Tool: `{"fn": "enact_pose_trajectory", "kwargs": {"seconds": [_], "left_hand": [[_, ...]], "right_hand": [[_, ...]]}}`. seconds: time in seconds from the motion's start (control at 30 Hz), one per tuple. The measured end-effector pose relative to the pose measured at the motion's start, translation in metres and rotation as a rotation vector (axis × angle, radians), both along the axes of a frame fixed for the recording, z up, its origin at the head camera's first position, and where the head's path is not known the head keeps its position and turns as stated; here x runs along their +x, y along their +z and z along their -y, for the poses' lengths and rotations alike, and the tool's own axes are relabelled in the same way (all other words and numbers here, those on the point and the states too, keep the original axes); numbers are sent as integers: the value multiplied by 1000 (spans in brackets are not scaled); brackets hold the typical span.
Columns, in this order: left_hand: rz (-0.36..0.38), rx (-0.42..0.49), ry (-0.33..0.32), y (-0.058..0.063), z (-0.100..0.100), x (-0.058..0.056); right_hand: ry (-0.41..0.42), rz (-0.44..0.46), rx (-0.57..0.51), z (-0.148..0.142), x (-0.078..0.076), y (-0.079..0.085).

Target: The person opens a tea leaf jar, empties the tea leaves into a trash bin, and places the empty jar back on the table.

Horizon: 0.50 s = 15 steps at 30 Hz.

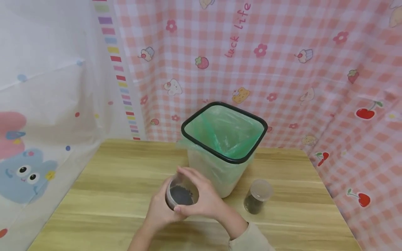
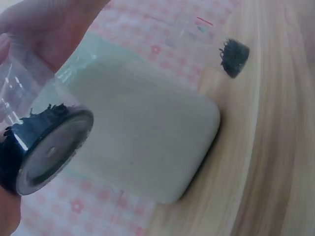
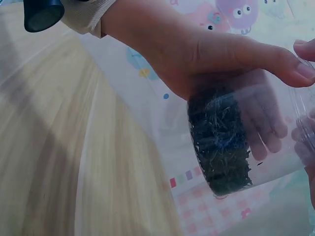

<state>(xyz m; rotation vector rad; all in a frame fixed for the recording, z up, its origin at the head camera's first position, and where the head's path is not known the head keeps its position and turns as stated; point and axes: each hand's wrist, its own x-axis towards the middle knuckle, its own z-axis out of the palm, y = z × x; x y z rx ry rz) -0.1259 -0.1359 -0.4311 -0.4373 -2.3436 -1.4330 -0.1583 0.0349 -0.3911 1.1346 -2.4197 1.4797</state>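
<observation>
Both hands hold a clear jar partly filled with dark, dry, tea-like shreds. The left hand wraps the jar's left side. From the right, the right hand curls round it, its thumb lying by the jar's ridged end in the right wrist view. The jar is off the table, in front of a bin. Its round base shows in the left wrist view. Whether a lid sits on the ridged end, I cannot tell.
A pale bin with a black rim and green liner stands at the table's back. Right of it, a second clear jar with dark contents is upright on the wooden table. Patterned cloths hang behind.
</observation>
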Motion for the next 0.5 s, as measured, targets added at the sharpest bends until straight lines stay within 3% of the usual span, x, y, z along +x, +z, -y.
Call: {"fn": "enact_pose_trajectory", "kwargs": {"seconds": [0.1, 0.27, 0.37, 0.5], "left_hand": [[16, -14, -19, 1, -2, 2], [156, -45, -59, 3, -5, 3], [188, -84, -98, 2, -6, 0], [167, -32, -308, -1, -2, -2]], "right_hand": [[1, -2, 3, -4, 4, -2], [-7, 69, -26, -11, 10, -10], [-9, 70, -52, -15, 11, -16], [95, -19, -88, -20, 9, -19]]}}
